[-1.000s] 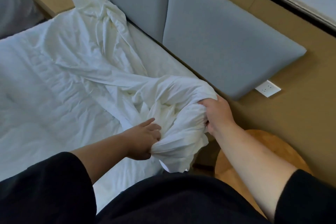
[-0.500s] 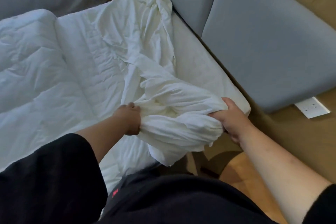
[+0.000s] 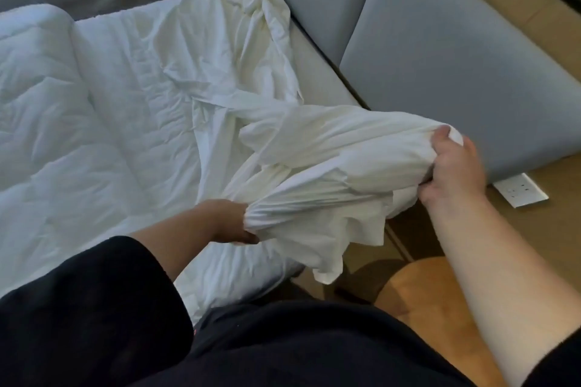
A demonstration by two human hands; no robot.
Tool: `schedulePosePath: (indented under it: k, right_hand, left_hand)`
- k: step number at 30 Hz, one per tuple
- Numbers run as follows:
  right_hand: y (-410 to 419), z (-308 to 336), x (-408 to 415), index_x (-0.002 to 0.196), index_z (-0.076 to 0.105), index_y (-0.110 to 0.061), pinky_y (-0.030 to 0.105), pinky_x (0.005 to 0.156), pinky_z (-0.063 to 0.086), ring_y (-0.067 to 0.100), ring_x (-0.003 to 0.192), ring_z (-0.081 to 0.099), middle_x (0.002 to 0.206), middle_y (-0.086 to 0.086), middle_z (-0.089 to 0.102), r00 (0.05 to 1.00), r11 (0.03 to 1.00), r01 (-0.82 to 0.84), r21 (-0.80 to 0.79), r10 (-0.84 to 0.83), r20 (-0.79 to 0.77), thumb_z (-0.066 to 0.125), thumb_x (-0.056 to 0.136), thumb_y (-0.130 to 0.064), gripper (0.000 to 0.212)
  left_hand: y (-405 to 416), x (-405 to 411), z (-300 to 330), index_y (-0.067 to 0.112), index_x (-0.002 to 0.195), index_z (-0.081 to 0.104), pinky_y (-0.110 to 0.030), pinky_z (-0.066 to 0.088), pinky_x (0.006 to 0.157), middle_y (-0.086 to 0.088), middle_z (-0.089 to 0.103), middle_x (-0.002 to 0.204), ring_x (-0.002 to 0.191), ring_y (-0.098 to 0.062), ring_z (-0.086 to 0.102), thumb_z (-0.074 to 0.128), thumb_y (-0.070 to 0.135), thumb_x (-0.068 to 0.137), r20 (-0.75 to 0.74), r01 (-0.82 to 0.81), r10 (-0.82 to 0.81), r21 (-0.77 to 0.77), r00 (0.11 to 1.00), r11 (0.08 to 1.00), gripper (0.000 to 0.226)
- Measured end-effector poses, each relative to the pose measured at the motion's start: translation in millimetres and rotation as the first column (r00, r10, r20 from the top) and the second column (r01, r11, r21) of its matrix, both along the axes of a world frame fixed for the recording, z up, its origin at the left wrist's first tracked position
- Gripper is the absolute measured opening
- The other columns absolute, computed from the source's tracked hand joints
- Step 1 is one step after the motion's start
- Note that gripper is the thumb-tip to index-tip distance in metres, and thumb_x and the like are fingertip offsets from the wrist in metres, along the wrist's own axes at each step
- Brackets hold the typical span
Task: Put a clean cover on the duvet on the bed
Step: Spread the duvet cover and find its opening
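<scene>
From the head view, the left hand [image 3: 231, 223] squeezes a bunch of the white cover [image 3: 317, 166], and the right hand [image 3: 452, 166] grips its far end, fingers curled round. The cover hangs over the bed's corner; the puffy duvet [image 3: 56, 110] seems to lie underneath

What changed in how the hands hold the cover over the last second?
The right hand pulled its bunch of cover out towards the headboard, and the left hand closed around gathered folds, so the hands moved apart. Both kept gripping; the duvet stayed on the bed.
</scene>
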State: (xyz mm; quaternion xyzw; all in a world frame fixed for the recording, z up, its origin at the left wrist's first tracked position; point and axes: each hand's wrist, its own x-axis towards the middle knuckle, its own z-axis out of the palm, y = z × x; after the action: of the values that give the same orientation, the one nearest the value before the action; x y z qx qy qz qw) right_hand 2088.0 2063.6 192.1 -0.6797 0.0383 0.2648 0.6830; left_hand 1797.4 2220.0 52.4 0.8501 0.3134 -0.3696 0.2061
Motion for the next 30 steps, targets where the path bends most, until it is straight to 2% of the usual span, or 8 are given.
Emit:
schedulePosePath:
  k: [4,9,13,16,19,23,26,30]
  right_hand:
    - [17,14,-22,0.108,0.066,-0.032,0.047,0.079,0.062,0.025,0.099,0.073,0.116,0.002,0.07,1.0,0.998,0.023,0.063,-0.024,0.019,0.069,0.096,-0.03,0.012]
    - [16,5,-46,0.108,0.065,-0.026,0.048,0.082,0.062,0.025,0.1,0.074,0.115,0.007,0.071,1.0,0.998,-0.015,0.069,0.016,-0.026,0.069,0.097,-0.023,0.013]
    - [27,-6,-80,0.111,0.064,-0.033,0.051,0.09,0.059,0.029,0.112,0.068,0.123,0.006,0.067,0.977,0.975,-0.213,-0.065,0.215,0.018,0.072,0.089,-0.033,0.023]
    - [32,-6,-103,0.116,0.059,-0.045,0.045,0.098,0.056,0.018,0.116,0.065,0.125,-0.007,0.065,0.886,0.89,-0.428,-0.156,0.447,0.121,0.072,0.082,-0.046,0.036]
    - [29,-5,-125,0.133,0.047,-0.049,0.028,0.103,0.049,-0.002,0.116,0.057,0.127,-0.023,0.058,0.657,0.681,-0.645,-0.346,0.726,0.202,0.066,0.095,-0.036,0.045]
    - [16,-25,-145,0.147,0.032,-0.047,0.015,0.099,0.042,-0.005,0.117,0.053,0.133,-0.024,0.052,0.287,0.295,-0.812,-0.504,0.953,0.096,0.065,0.097,-0.036,0.062]
    - [10,-42,-132,0.122,0.058,-0.035,0.021,0.088,0.053,0.001,0.097,0.066,0.107,-0.016,0.071,0.537,0.532,-0.796,-0.287,0.841,0.07,0.064,0.099,-0.023,0.026]
    - [11,-84,-80,0.105,0.064,-0.025,0.039,0.08,0.058,0.017,0.084,0.069,0.095,0.001,0.075,0.881,0.8,-0.447,-0.399,0.472,-0.041,0.06,0.098,-0.034,0.012]
  left_hand:
    - [11,11,-18,0.025,0.12,0.065,-0.036,0.046,0.099,0.005,0.066,0.111,0.103,-0.019,0.062,0.07,0.075,0.061,-0.154,-0.125,0.09,-0.237,0.984,0.963,0.077]
    - [25,-4,0,0.026,0.112,0.058,-0.03,0.047,0.089,0.006,0.057,0.117,0.104,-0.014,0.056,0.071,0.064,0.074,0.19,0.165,-0.138,-0.137,0.972,0.977,0.055]
    - [5,39,65,0.033,0.145,0.04,-0.032,0.036,0.113,0.017,0.043,0.144,0.132,-0.004,0.042,0.07,0.073,0.071,0.595,0.086,0.215,-0.436,0.774,0.896,0.089]
    - [-11,67,112,0.011,0.133,0.056,-0.034,0.045,0.102,0.006,0.063,0.123,0.113,-0.011,0.06,0.067,0.075,0.072,0.384,-0.038,0.743,-0.876,0.548,0.481,0.089]
    - [-2,70,119,0.01,0.122,0.066,-0.041,0.051,0.098,-0.006,0.074,0.11,0.101,-0.022,0.071,0.064,0.076,0.062,-0.101,-0.275,0.933,-0.961,0.344,-0.002,0.088]
    - [6,59,99,0.001,0.099,0.071,-0.038,0.059,0.073,-0.014,0.075,0.087,0.076,-0.028,0.074,0.077,0.028,0.084,-0.117,-0.482,0.959,-0.876,0.256,0.022,0.031]
    - [-1,56,92,0.004,0.096,0.07,-0.041,0.057,0.073,-0.022,0.072,0.091,0.077,-0.032,0.073,0.067,0.009,0.088,-0.017,-0.471,0.95,-0.871,0.312,0.14,0.01]
    - [-7,57,83,0.032,0.116,0.061,-0.052,0.057,0.09,-0.009,0.074,0.108,0.099,-0.032,0.071,0.076,0.016,0.073,0.014,-0.47,0.941,-0.864,0.339,0.182,0.049]
